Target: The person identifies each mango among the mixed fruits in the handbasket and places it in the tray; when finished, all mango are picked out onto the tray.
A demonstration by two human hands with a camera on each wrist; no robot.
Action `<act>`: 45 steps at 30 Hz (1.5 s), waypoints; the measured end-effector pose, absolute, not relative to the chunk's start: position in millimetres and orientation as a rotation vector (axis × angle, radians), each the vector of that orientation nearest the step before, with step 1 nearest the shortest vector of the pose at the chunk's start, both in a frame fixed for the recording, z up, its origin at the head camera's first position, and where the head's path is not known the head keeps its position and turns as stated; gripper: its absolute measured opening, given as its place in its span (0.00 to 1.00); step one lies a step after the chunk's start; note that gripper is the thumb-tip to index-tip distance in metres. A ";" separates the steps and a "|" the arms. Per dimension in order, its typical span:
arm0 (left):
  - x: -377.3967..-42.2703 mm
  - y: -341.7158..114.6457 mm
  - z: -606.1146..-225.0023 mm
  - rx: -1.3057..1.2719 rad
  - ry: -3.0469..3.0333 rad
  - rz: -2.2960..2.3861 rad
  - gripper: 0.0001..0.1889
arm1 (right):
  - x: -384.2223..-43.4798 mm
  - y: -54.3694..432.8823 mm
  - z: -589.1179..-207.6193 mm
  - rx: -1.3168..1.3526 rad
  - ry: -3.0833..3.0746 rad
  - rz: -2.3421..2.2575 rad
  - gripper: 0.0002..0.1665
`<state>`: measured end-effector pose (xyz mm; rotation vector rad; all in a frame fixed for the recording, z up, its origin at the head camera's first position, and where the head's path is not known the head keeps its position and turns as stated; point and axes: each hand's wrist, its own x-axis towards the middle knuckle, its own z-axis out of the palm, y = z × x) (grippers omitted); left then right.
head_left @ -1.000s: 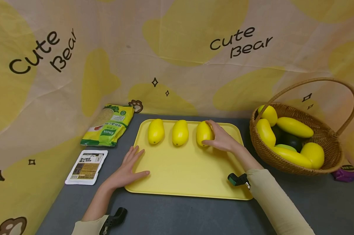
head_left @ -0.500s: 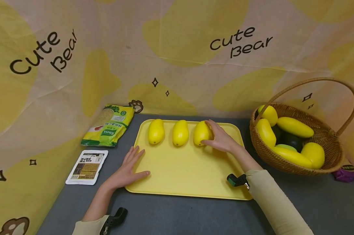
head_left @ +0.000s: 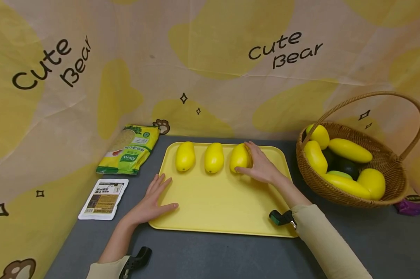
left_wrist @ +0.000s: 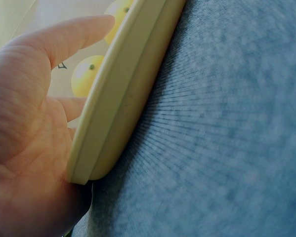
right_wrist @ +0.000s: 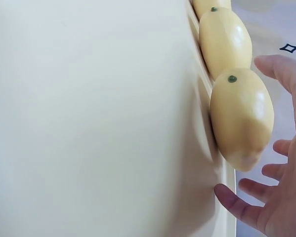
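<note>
Three yellow mangoes lie side by side along the far edge of a yellow tray: a left mango, a middle mango and a right mango. My right hand is at the right mango's right side, thumb by its near end. In the right wrist view, that hand's fingers are spread around this mango, with gaps showing; any contact is hard to tell. My left hand rests at the tray's left edge, its fingers extended and thumb over the tray.
A wicker basket with several yellow and dark fruits stands to the right, its tall handle arching up. On the left lie a yellow-green food bag and a white packet. A purple packet is partly behind the basket.
The right mango slid slightly left with my right hand beside it, then stopped. My right thumb has since shifted slightly left. My left hand has stayed at the tray's edge.
</note>
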<state>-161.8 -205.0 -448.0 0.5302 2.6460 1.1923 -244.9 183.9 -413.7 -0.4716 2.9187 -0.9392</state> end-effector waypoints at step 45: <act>-160.9 -202.1 -446.9 0.522 2.664 1.159 0.47 | -194.0 343.1 -255.5 -0.313 2.997 -0.458 0.26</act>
